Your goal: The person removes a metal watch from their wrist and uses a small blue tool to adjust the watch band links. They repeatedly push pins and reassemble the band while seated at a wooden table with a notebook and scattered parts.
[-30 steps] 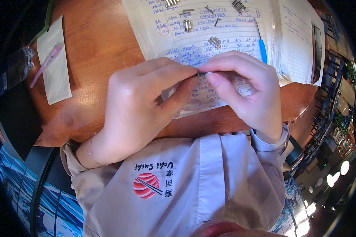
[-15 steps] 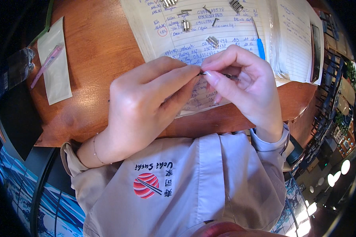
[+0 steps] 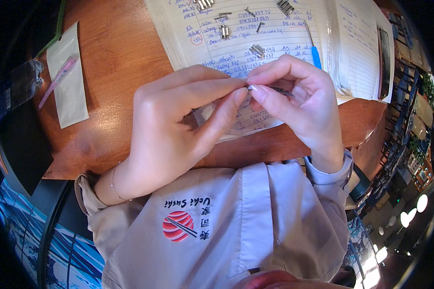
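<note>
Over the near part of an open notebook [image 3: 318, 94], my two hands meet at the fingertips. My right hand [image 3: 299, 89] pinches a thin, dark metal piece [image 3: 282, 90], whose far end shows under the curled fingers. My left hand [image 3: 173, 115] is closed to a pinch at the near end of that piece; whatever lies between its fingertips is too small to make out. Beyond the hands, a short group of metal watch band links [image 3: 257, 51] lies on the page. Another link group [image 3: 224, 32] and a small pin [image 3: 261, 27] are farther off.
A screwdriver with a blue handle [image 3: 316, 58] rests on the right of the page. More links [image 3: 285, 6] lie at the far edge. On the wooden table [image 3: 115, 62], a pink pen [image 3: 58, 81] lies across a white packet [image 3: 77, 103]. A dark phone [image 3: 384, 62] sits far right.
My left thumb has shifted and parted from the other left fingers, opening a gap in the palm. My right hand stays almost in place with the metal piece.
</note>
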The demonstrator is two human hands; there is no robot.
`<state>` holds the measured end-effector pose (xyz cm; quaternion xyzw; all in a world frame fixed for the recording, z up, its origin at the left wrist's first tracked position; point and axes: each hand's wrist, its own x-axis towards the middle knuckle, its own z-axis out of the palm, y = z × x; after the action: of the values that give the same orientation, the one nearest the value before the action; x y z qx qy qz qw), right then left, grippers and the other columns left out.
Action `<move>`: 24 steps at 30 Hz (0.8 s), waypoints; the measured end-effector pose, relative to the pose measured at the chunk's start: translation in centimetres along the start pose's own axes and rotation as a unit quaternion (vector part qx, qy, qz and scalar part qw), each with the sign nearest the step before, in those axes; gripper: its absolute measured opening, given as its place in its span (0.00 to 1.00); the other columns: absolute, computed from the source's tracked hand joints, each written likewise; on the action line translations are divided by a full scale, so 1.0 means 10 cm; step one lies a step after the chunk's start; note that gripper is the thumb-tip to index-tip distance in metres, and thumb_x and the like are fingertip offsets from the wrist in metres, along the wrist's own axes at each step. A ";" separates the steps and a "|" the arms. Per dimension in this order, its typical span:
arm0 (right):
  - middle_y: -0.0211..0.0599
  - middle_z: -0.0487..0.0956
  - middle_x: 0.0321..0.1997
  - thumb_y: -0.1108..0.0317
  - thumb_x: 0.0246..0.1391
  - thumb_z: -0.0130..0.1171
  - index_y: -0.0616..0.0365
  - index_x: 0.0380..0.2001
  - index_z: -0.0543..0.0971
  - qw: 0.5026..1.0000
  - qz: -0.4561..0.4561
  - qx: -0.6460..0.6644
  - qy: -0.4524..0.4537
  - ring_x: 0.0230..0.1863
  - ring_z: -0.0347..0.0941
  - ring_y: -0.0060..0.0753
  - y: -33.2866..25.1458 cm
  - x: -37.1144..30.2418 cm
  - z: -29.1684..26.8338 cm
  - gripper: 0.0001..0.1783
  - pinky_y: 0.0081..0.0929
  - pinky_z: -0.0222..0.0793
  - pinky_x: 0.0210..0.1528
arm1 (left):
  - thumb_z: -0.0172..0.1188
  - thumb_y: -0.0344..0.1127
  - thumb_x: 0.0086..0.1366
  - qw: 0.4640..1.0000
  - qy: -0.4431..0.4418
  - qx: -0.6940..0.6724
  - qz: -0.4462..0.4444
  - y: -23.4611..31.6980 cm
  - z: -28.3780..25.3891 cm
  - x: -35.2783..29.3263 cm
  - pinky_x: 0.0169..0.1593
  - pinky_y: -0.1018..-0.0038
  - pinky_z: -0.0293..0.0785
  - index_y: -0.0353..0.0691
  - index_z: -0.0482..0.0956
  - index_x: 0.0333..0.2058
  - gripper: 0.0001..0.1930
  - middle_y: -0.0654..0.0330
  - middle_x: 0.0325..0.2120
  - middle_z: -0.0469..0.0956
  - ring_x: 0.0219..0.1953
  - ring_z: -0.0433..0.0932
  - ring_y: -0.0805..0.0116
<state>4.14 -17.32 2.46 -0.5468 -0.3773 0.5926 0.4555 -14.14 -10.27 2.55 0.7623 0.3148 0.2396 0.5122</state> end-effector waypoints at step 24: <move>0.39 0.80 0.36 0.77 0.54 0.61 0.67 0.39 0.79 0.997 -0.058 -0.028 0.030 0.29 0.75 0.21 -0.07 -0.03 0.06 0.09 0.16 0.74 0.32 | 0.62 0.39 0.63 0.912 -0.066 -0.290 -0.283 -0.01 -0.06 0.03 0.28 0.88 0.64 0.33 0.84 0.34 0.13 0.65 0.22 0.79 0.25 0.71 0.84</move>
<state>3.65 -17.42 3.28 -0.5541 -0.4110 0.5379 0.4845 -14.32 -9.65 2.69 0.4735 0.3992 0.1147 0.7767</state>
